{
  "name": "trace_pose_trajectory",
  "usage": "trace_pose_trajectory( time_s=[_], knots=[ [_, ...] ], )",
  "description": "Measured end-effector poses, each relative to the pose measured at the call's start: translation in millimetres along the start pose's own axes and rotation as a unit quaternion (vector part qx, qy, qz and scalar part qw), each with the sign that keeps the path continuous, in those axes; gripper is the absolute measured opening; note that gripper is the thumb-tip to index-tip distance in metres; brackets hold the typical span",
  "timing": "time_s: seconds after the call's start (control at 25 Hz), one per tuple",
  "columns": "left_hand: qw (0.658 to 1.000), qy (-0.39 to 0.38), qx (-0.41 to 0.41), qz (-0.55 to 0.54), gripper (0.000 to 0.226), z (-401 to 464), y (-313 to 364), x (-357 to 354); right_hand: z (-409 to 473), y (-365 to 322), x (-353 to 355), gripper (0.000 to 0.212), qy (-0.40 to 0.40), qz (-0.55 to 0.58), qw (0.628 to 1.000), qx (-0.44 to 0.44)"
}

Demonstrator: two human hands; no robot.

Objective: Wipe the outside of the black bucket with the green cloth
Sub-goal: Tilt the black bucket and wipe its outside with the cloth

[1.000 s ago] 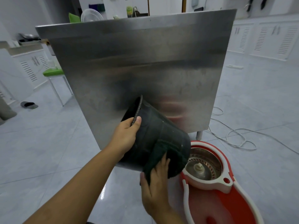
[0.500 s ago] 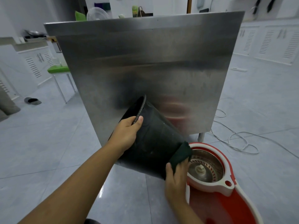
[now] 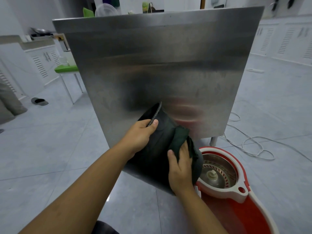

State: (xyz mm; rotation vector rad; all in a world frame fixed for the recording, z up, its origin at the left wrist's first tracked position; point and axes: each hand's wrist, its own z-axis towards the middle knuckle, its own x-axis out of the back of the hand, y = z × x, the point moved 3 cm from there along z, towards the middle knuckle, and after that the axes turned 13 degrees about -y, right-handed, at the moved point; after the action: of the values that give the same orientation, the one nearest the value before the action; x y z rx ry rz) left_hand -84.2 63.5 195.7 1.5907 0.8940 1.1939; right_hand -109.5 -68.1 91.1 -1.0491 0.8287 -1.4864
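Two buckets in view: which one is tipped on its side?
The black bucket, held tilted in both hands. The red mop bucket stands upright on the floor, spinner basket facing up.

Steel table, red/white spin mop bucket on floor w/ white cable near.

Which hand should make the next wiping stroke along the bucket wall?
Right. The right hand already presses the green cloth flat on the black bucket wall, free to slide. The left hand pinches the rim, holding the bucket tilted off the floor.
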Motion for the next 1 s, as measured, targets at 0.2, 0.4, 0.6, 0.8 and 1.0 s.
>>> trace_pose_trajectory(
  time_s=[0.2, 0.4, 0.6, 0.8, 1.0],
  knots=[
    [0.999, -0.01, 0.008, 0.036, 0.078, -1.9, -2.9, 4.2, -1.8, 43.4, 42.9, 0.04, 0.071, 0.137, 0.943, -0.295],
    [1.0, 0.003, 0.02, 0.015, 0.038, -2.9, -1.4, 1.3, -11.7, 42.1, 61.4, 0.021, 0.179, 0.348, 0.842, -0.372],
    [0.999, 0.019, 0.021, -0.017, 0.036, 1.7, -2.6, -3.4, -4.3, 42.7, 57.9, 0.036, 0.154, 0.138, 0.937, -0.281],
    [0.997, 0.063, 0.032, -0.039, 0.054, 12.6, -19.8, 1.4, -22.4, 16.0, -3.7, 0.06, 0.033, -0.112, 0.993, -0.036],
    [0.993, 0.091, 0.061, -0.046, 0.036, 14.2, -28.2, 11.0, -53.1, 19.1, -39.6, 0.067, -0.051, -0.216, 0.972, 0.081]
  ],
)
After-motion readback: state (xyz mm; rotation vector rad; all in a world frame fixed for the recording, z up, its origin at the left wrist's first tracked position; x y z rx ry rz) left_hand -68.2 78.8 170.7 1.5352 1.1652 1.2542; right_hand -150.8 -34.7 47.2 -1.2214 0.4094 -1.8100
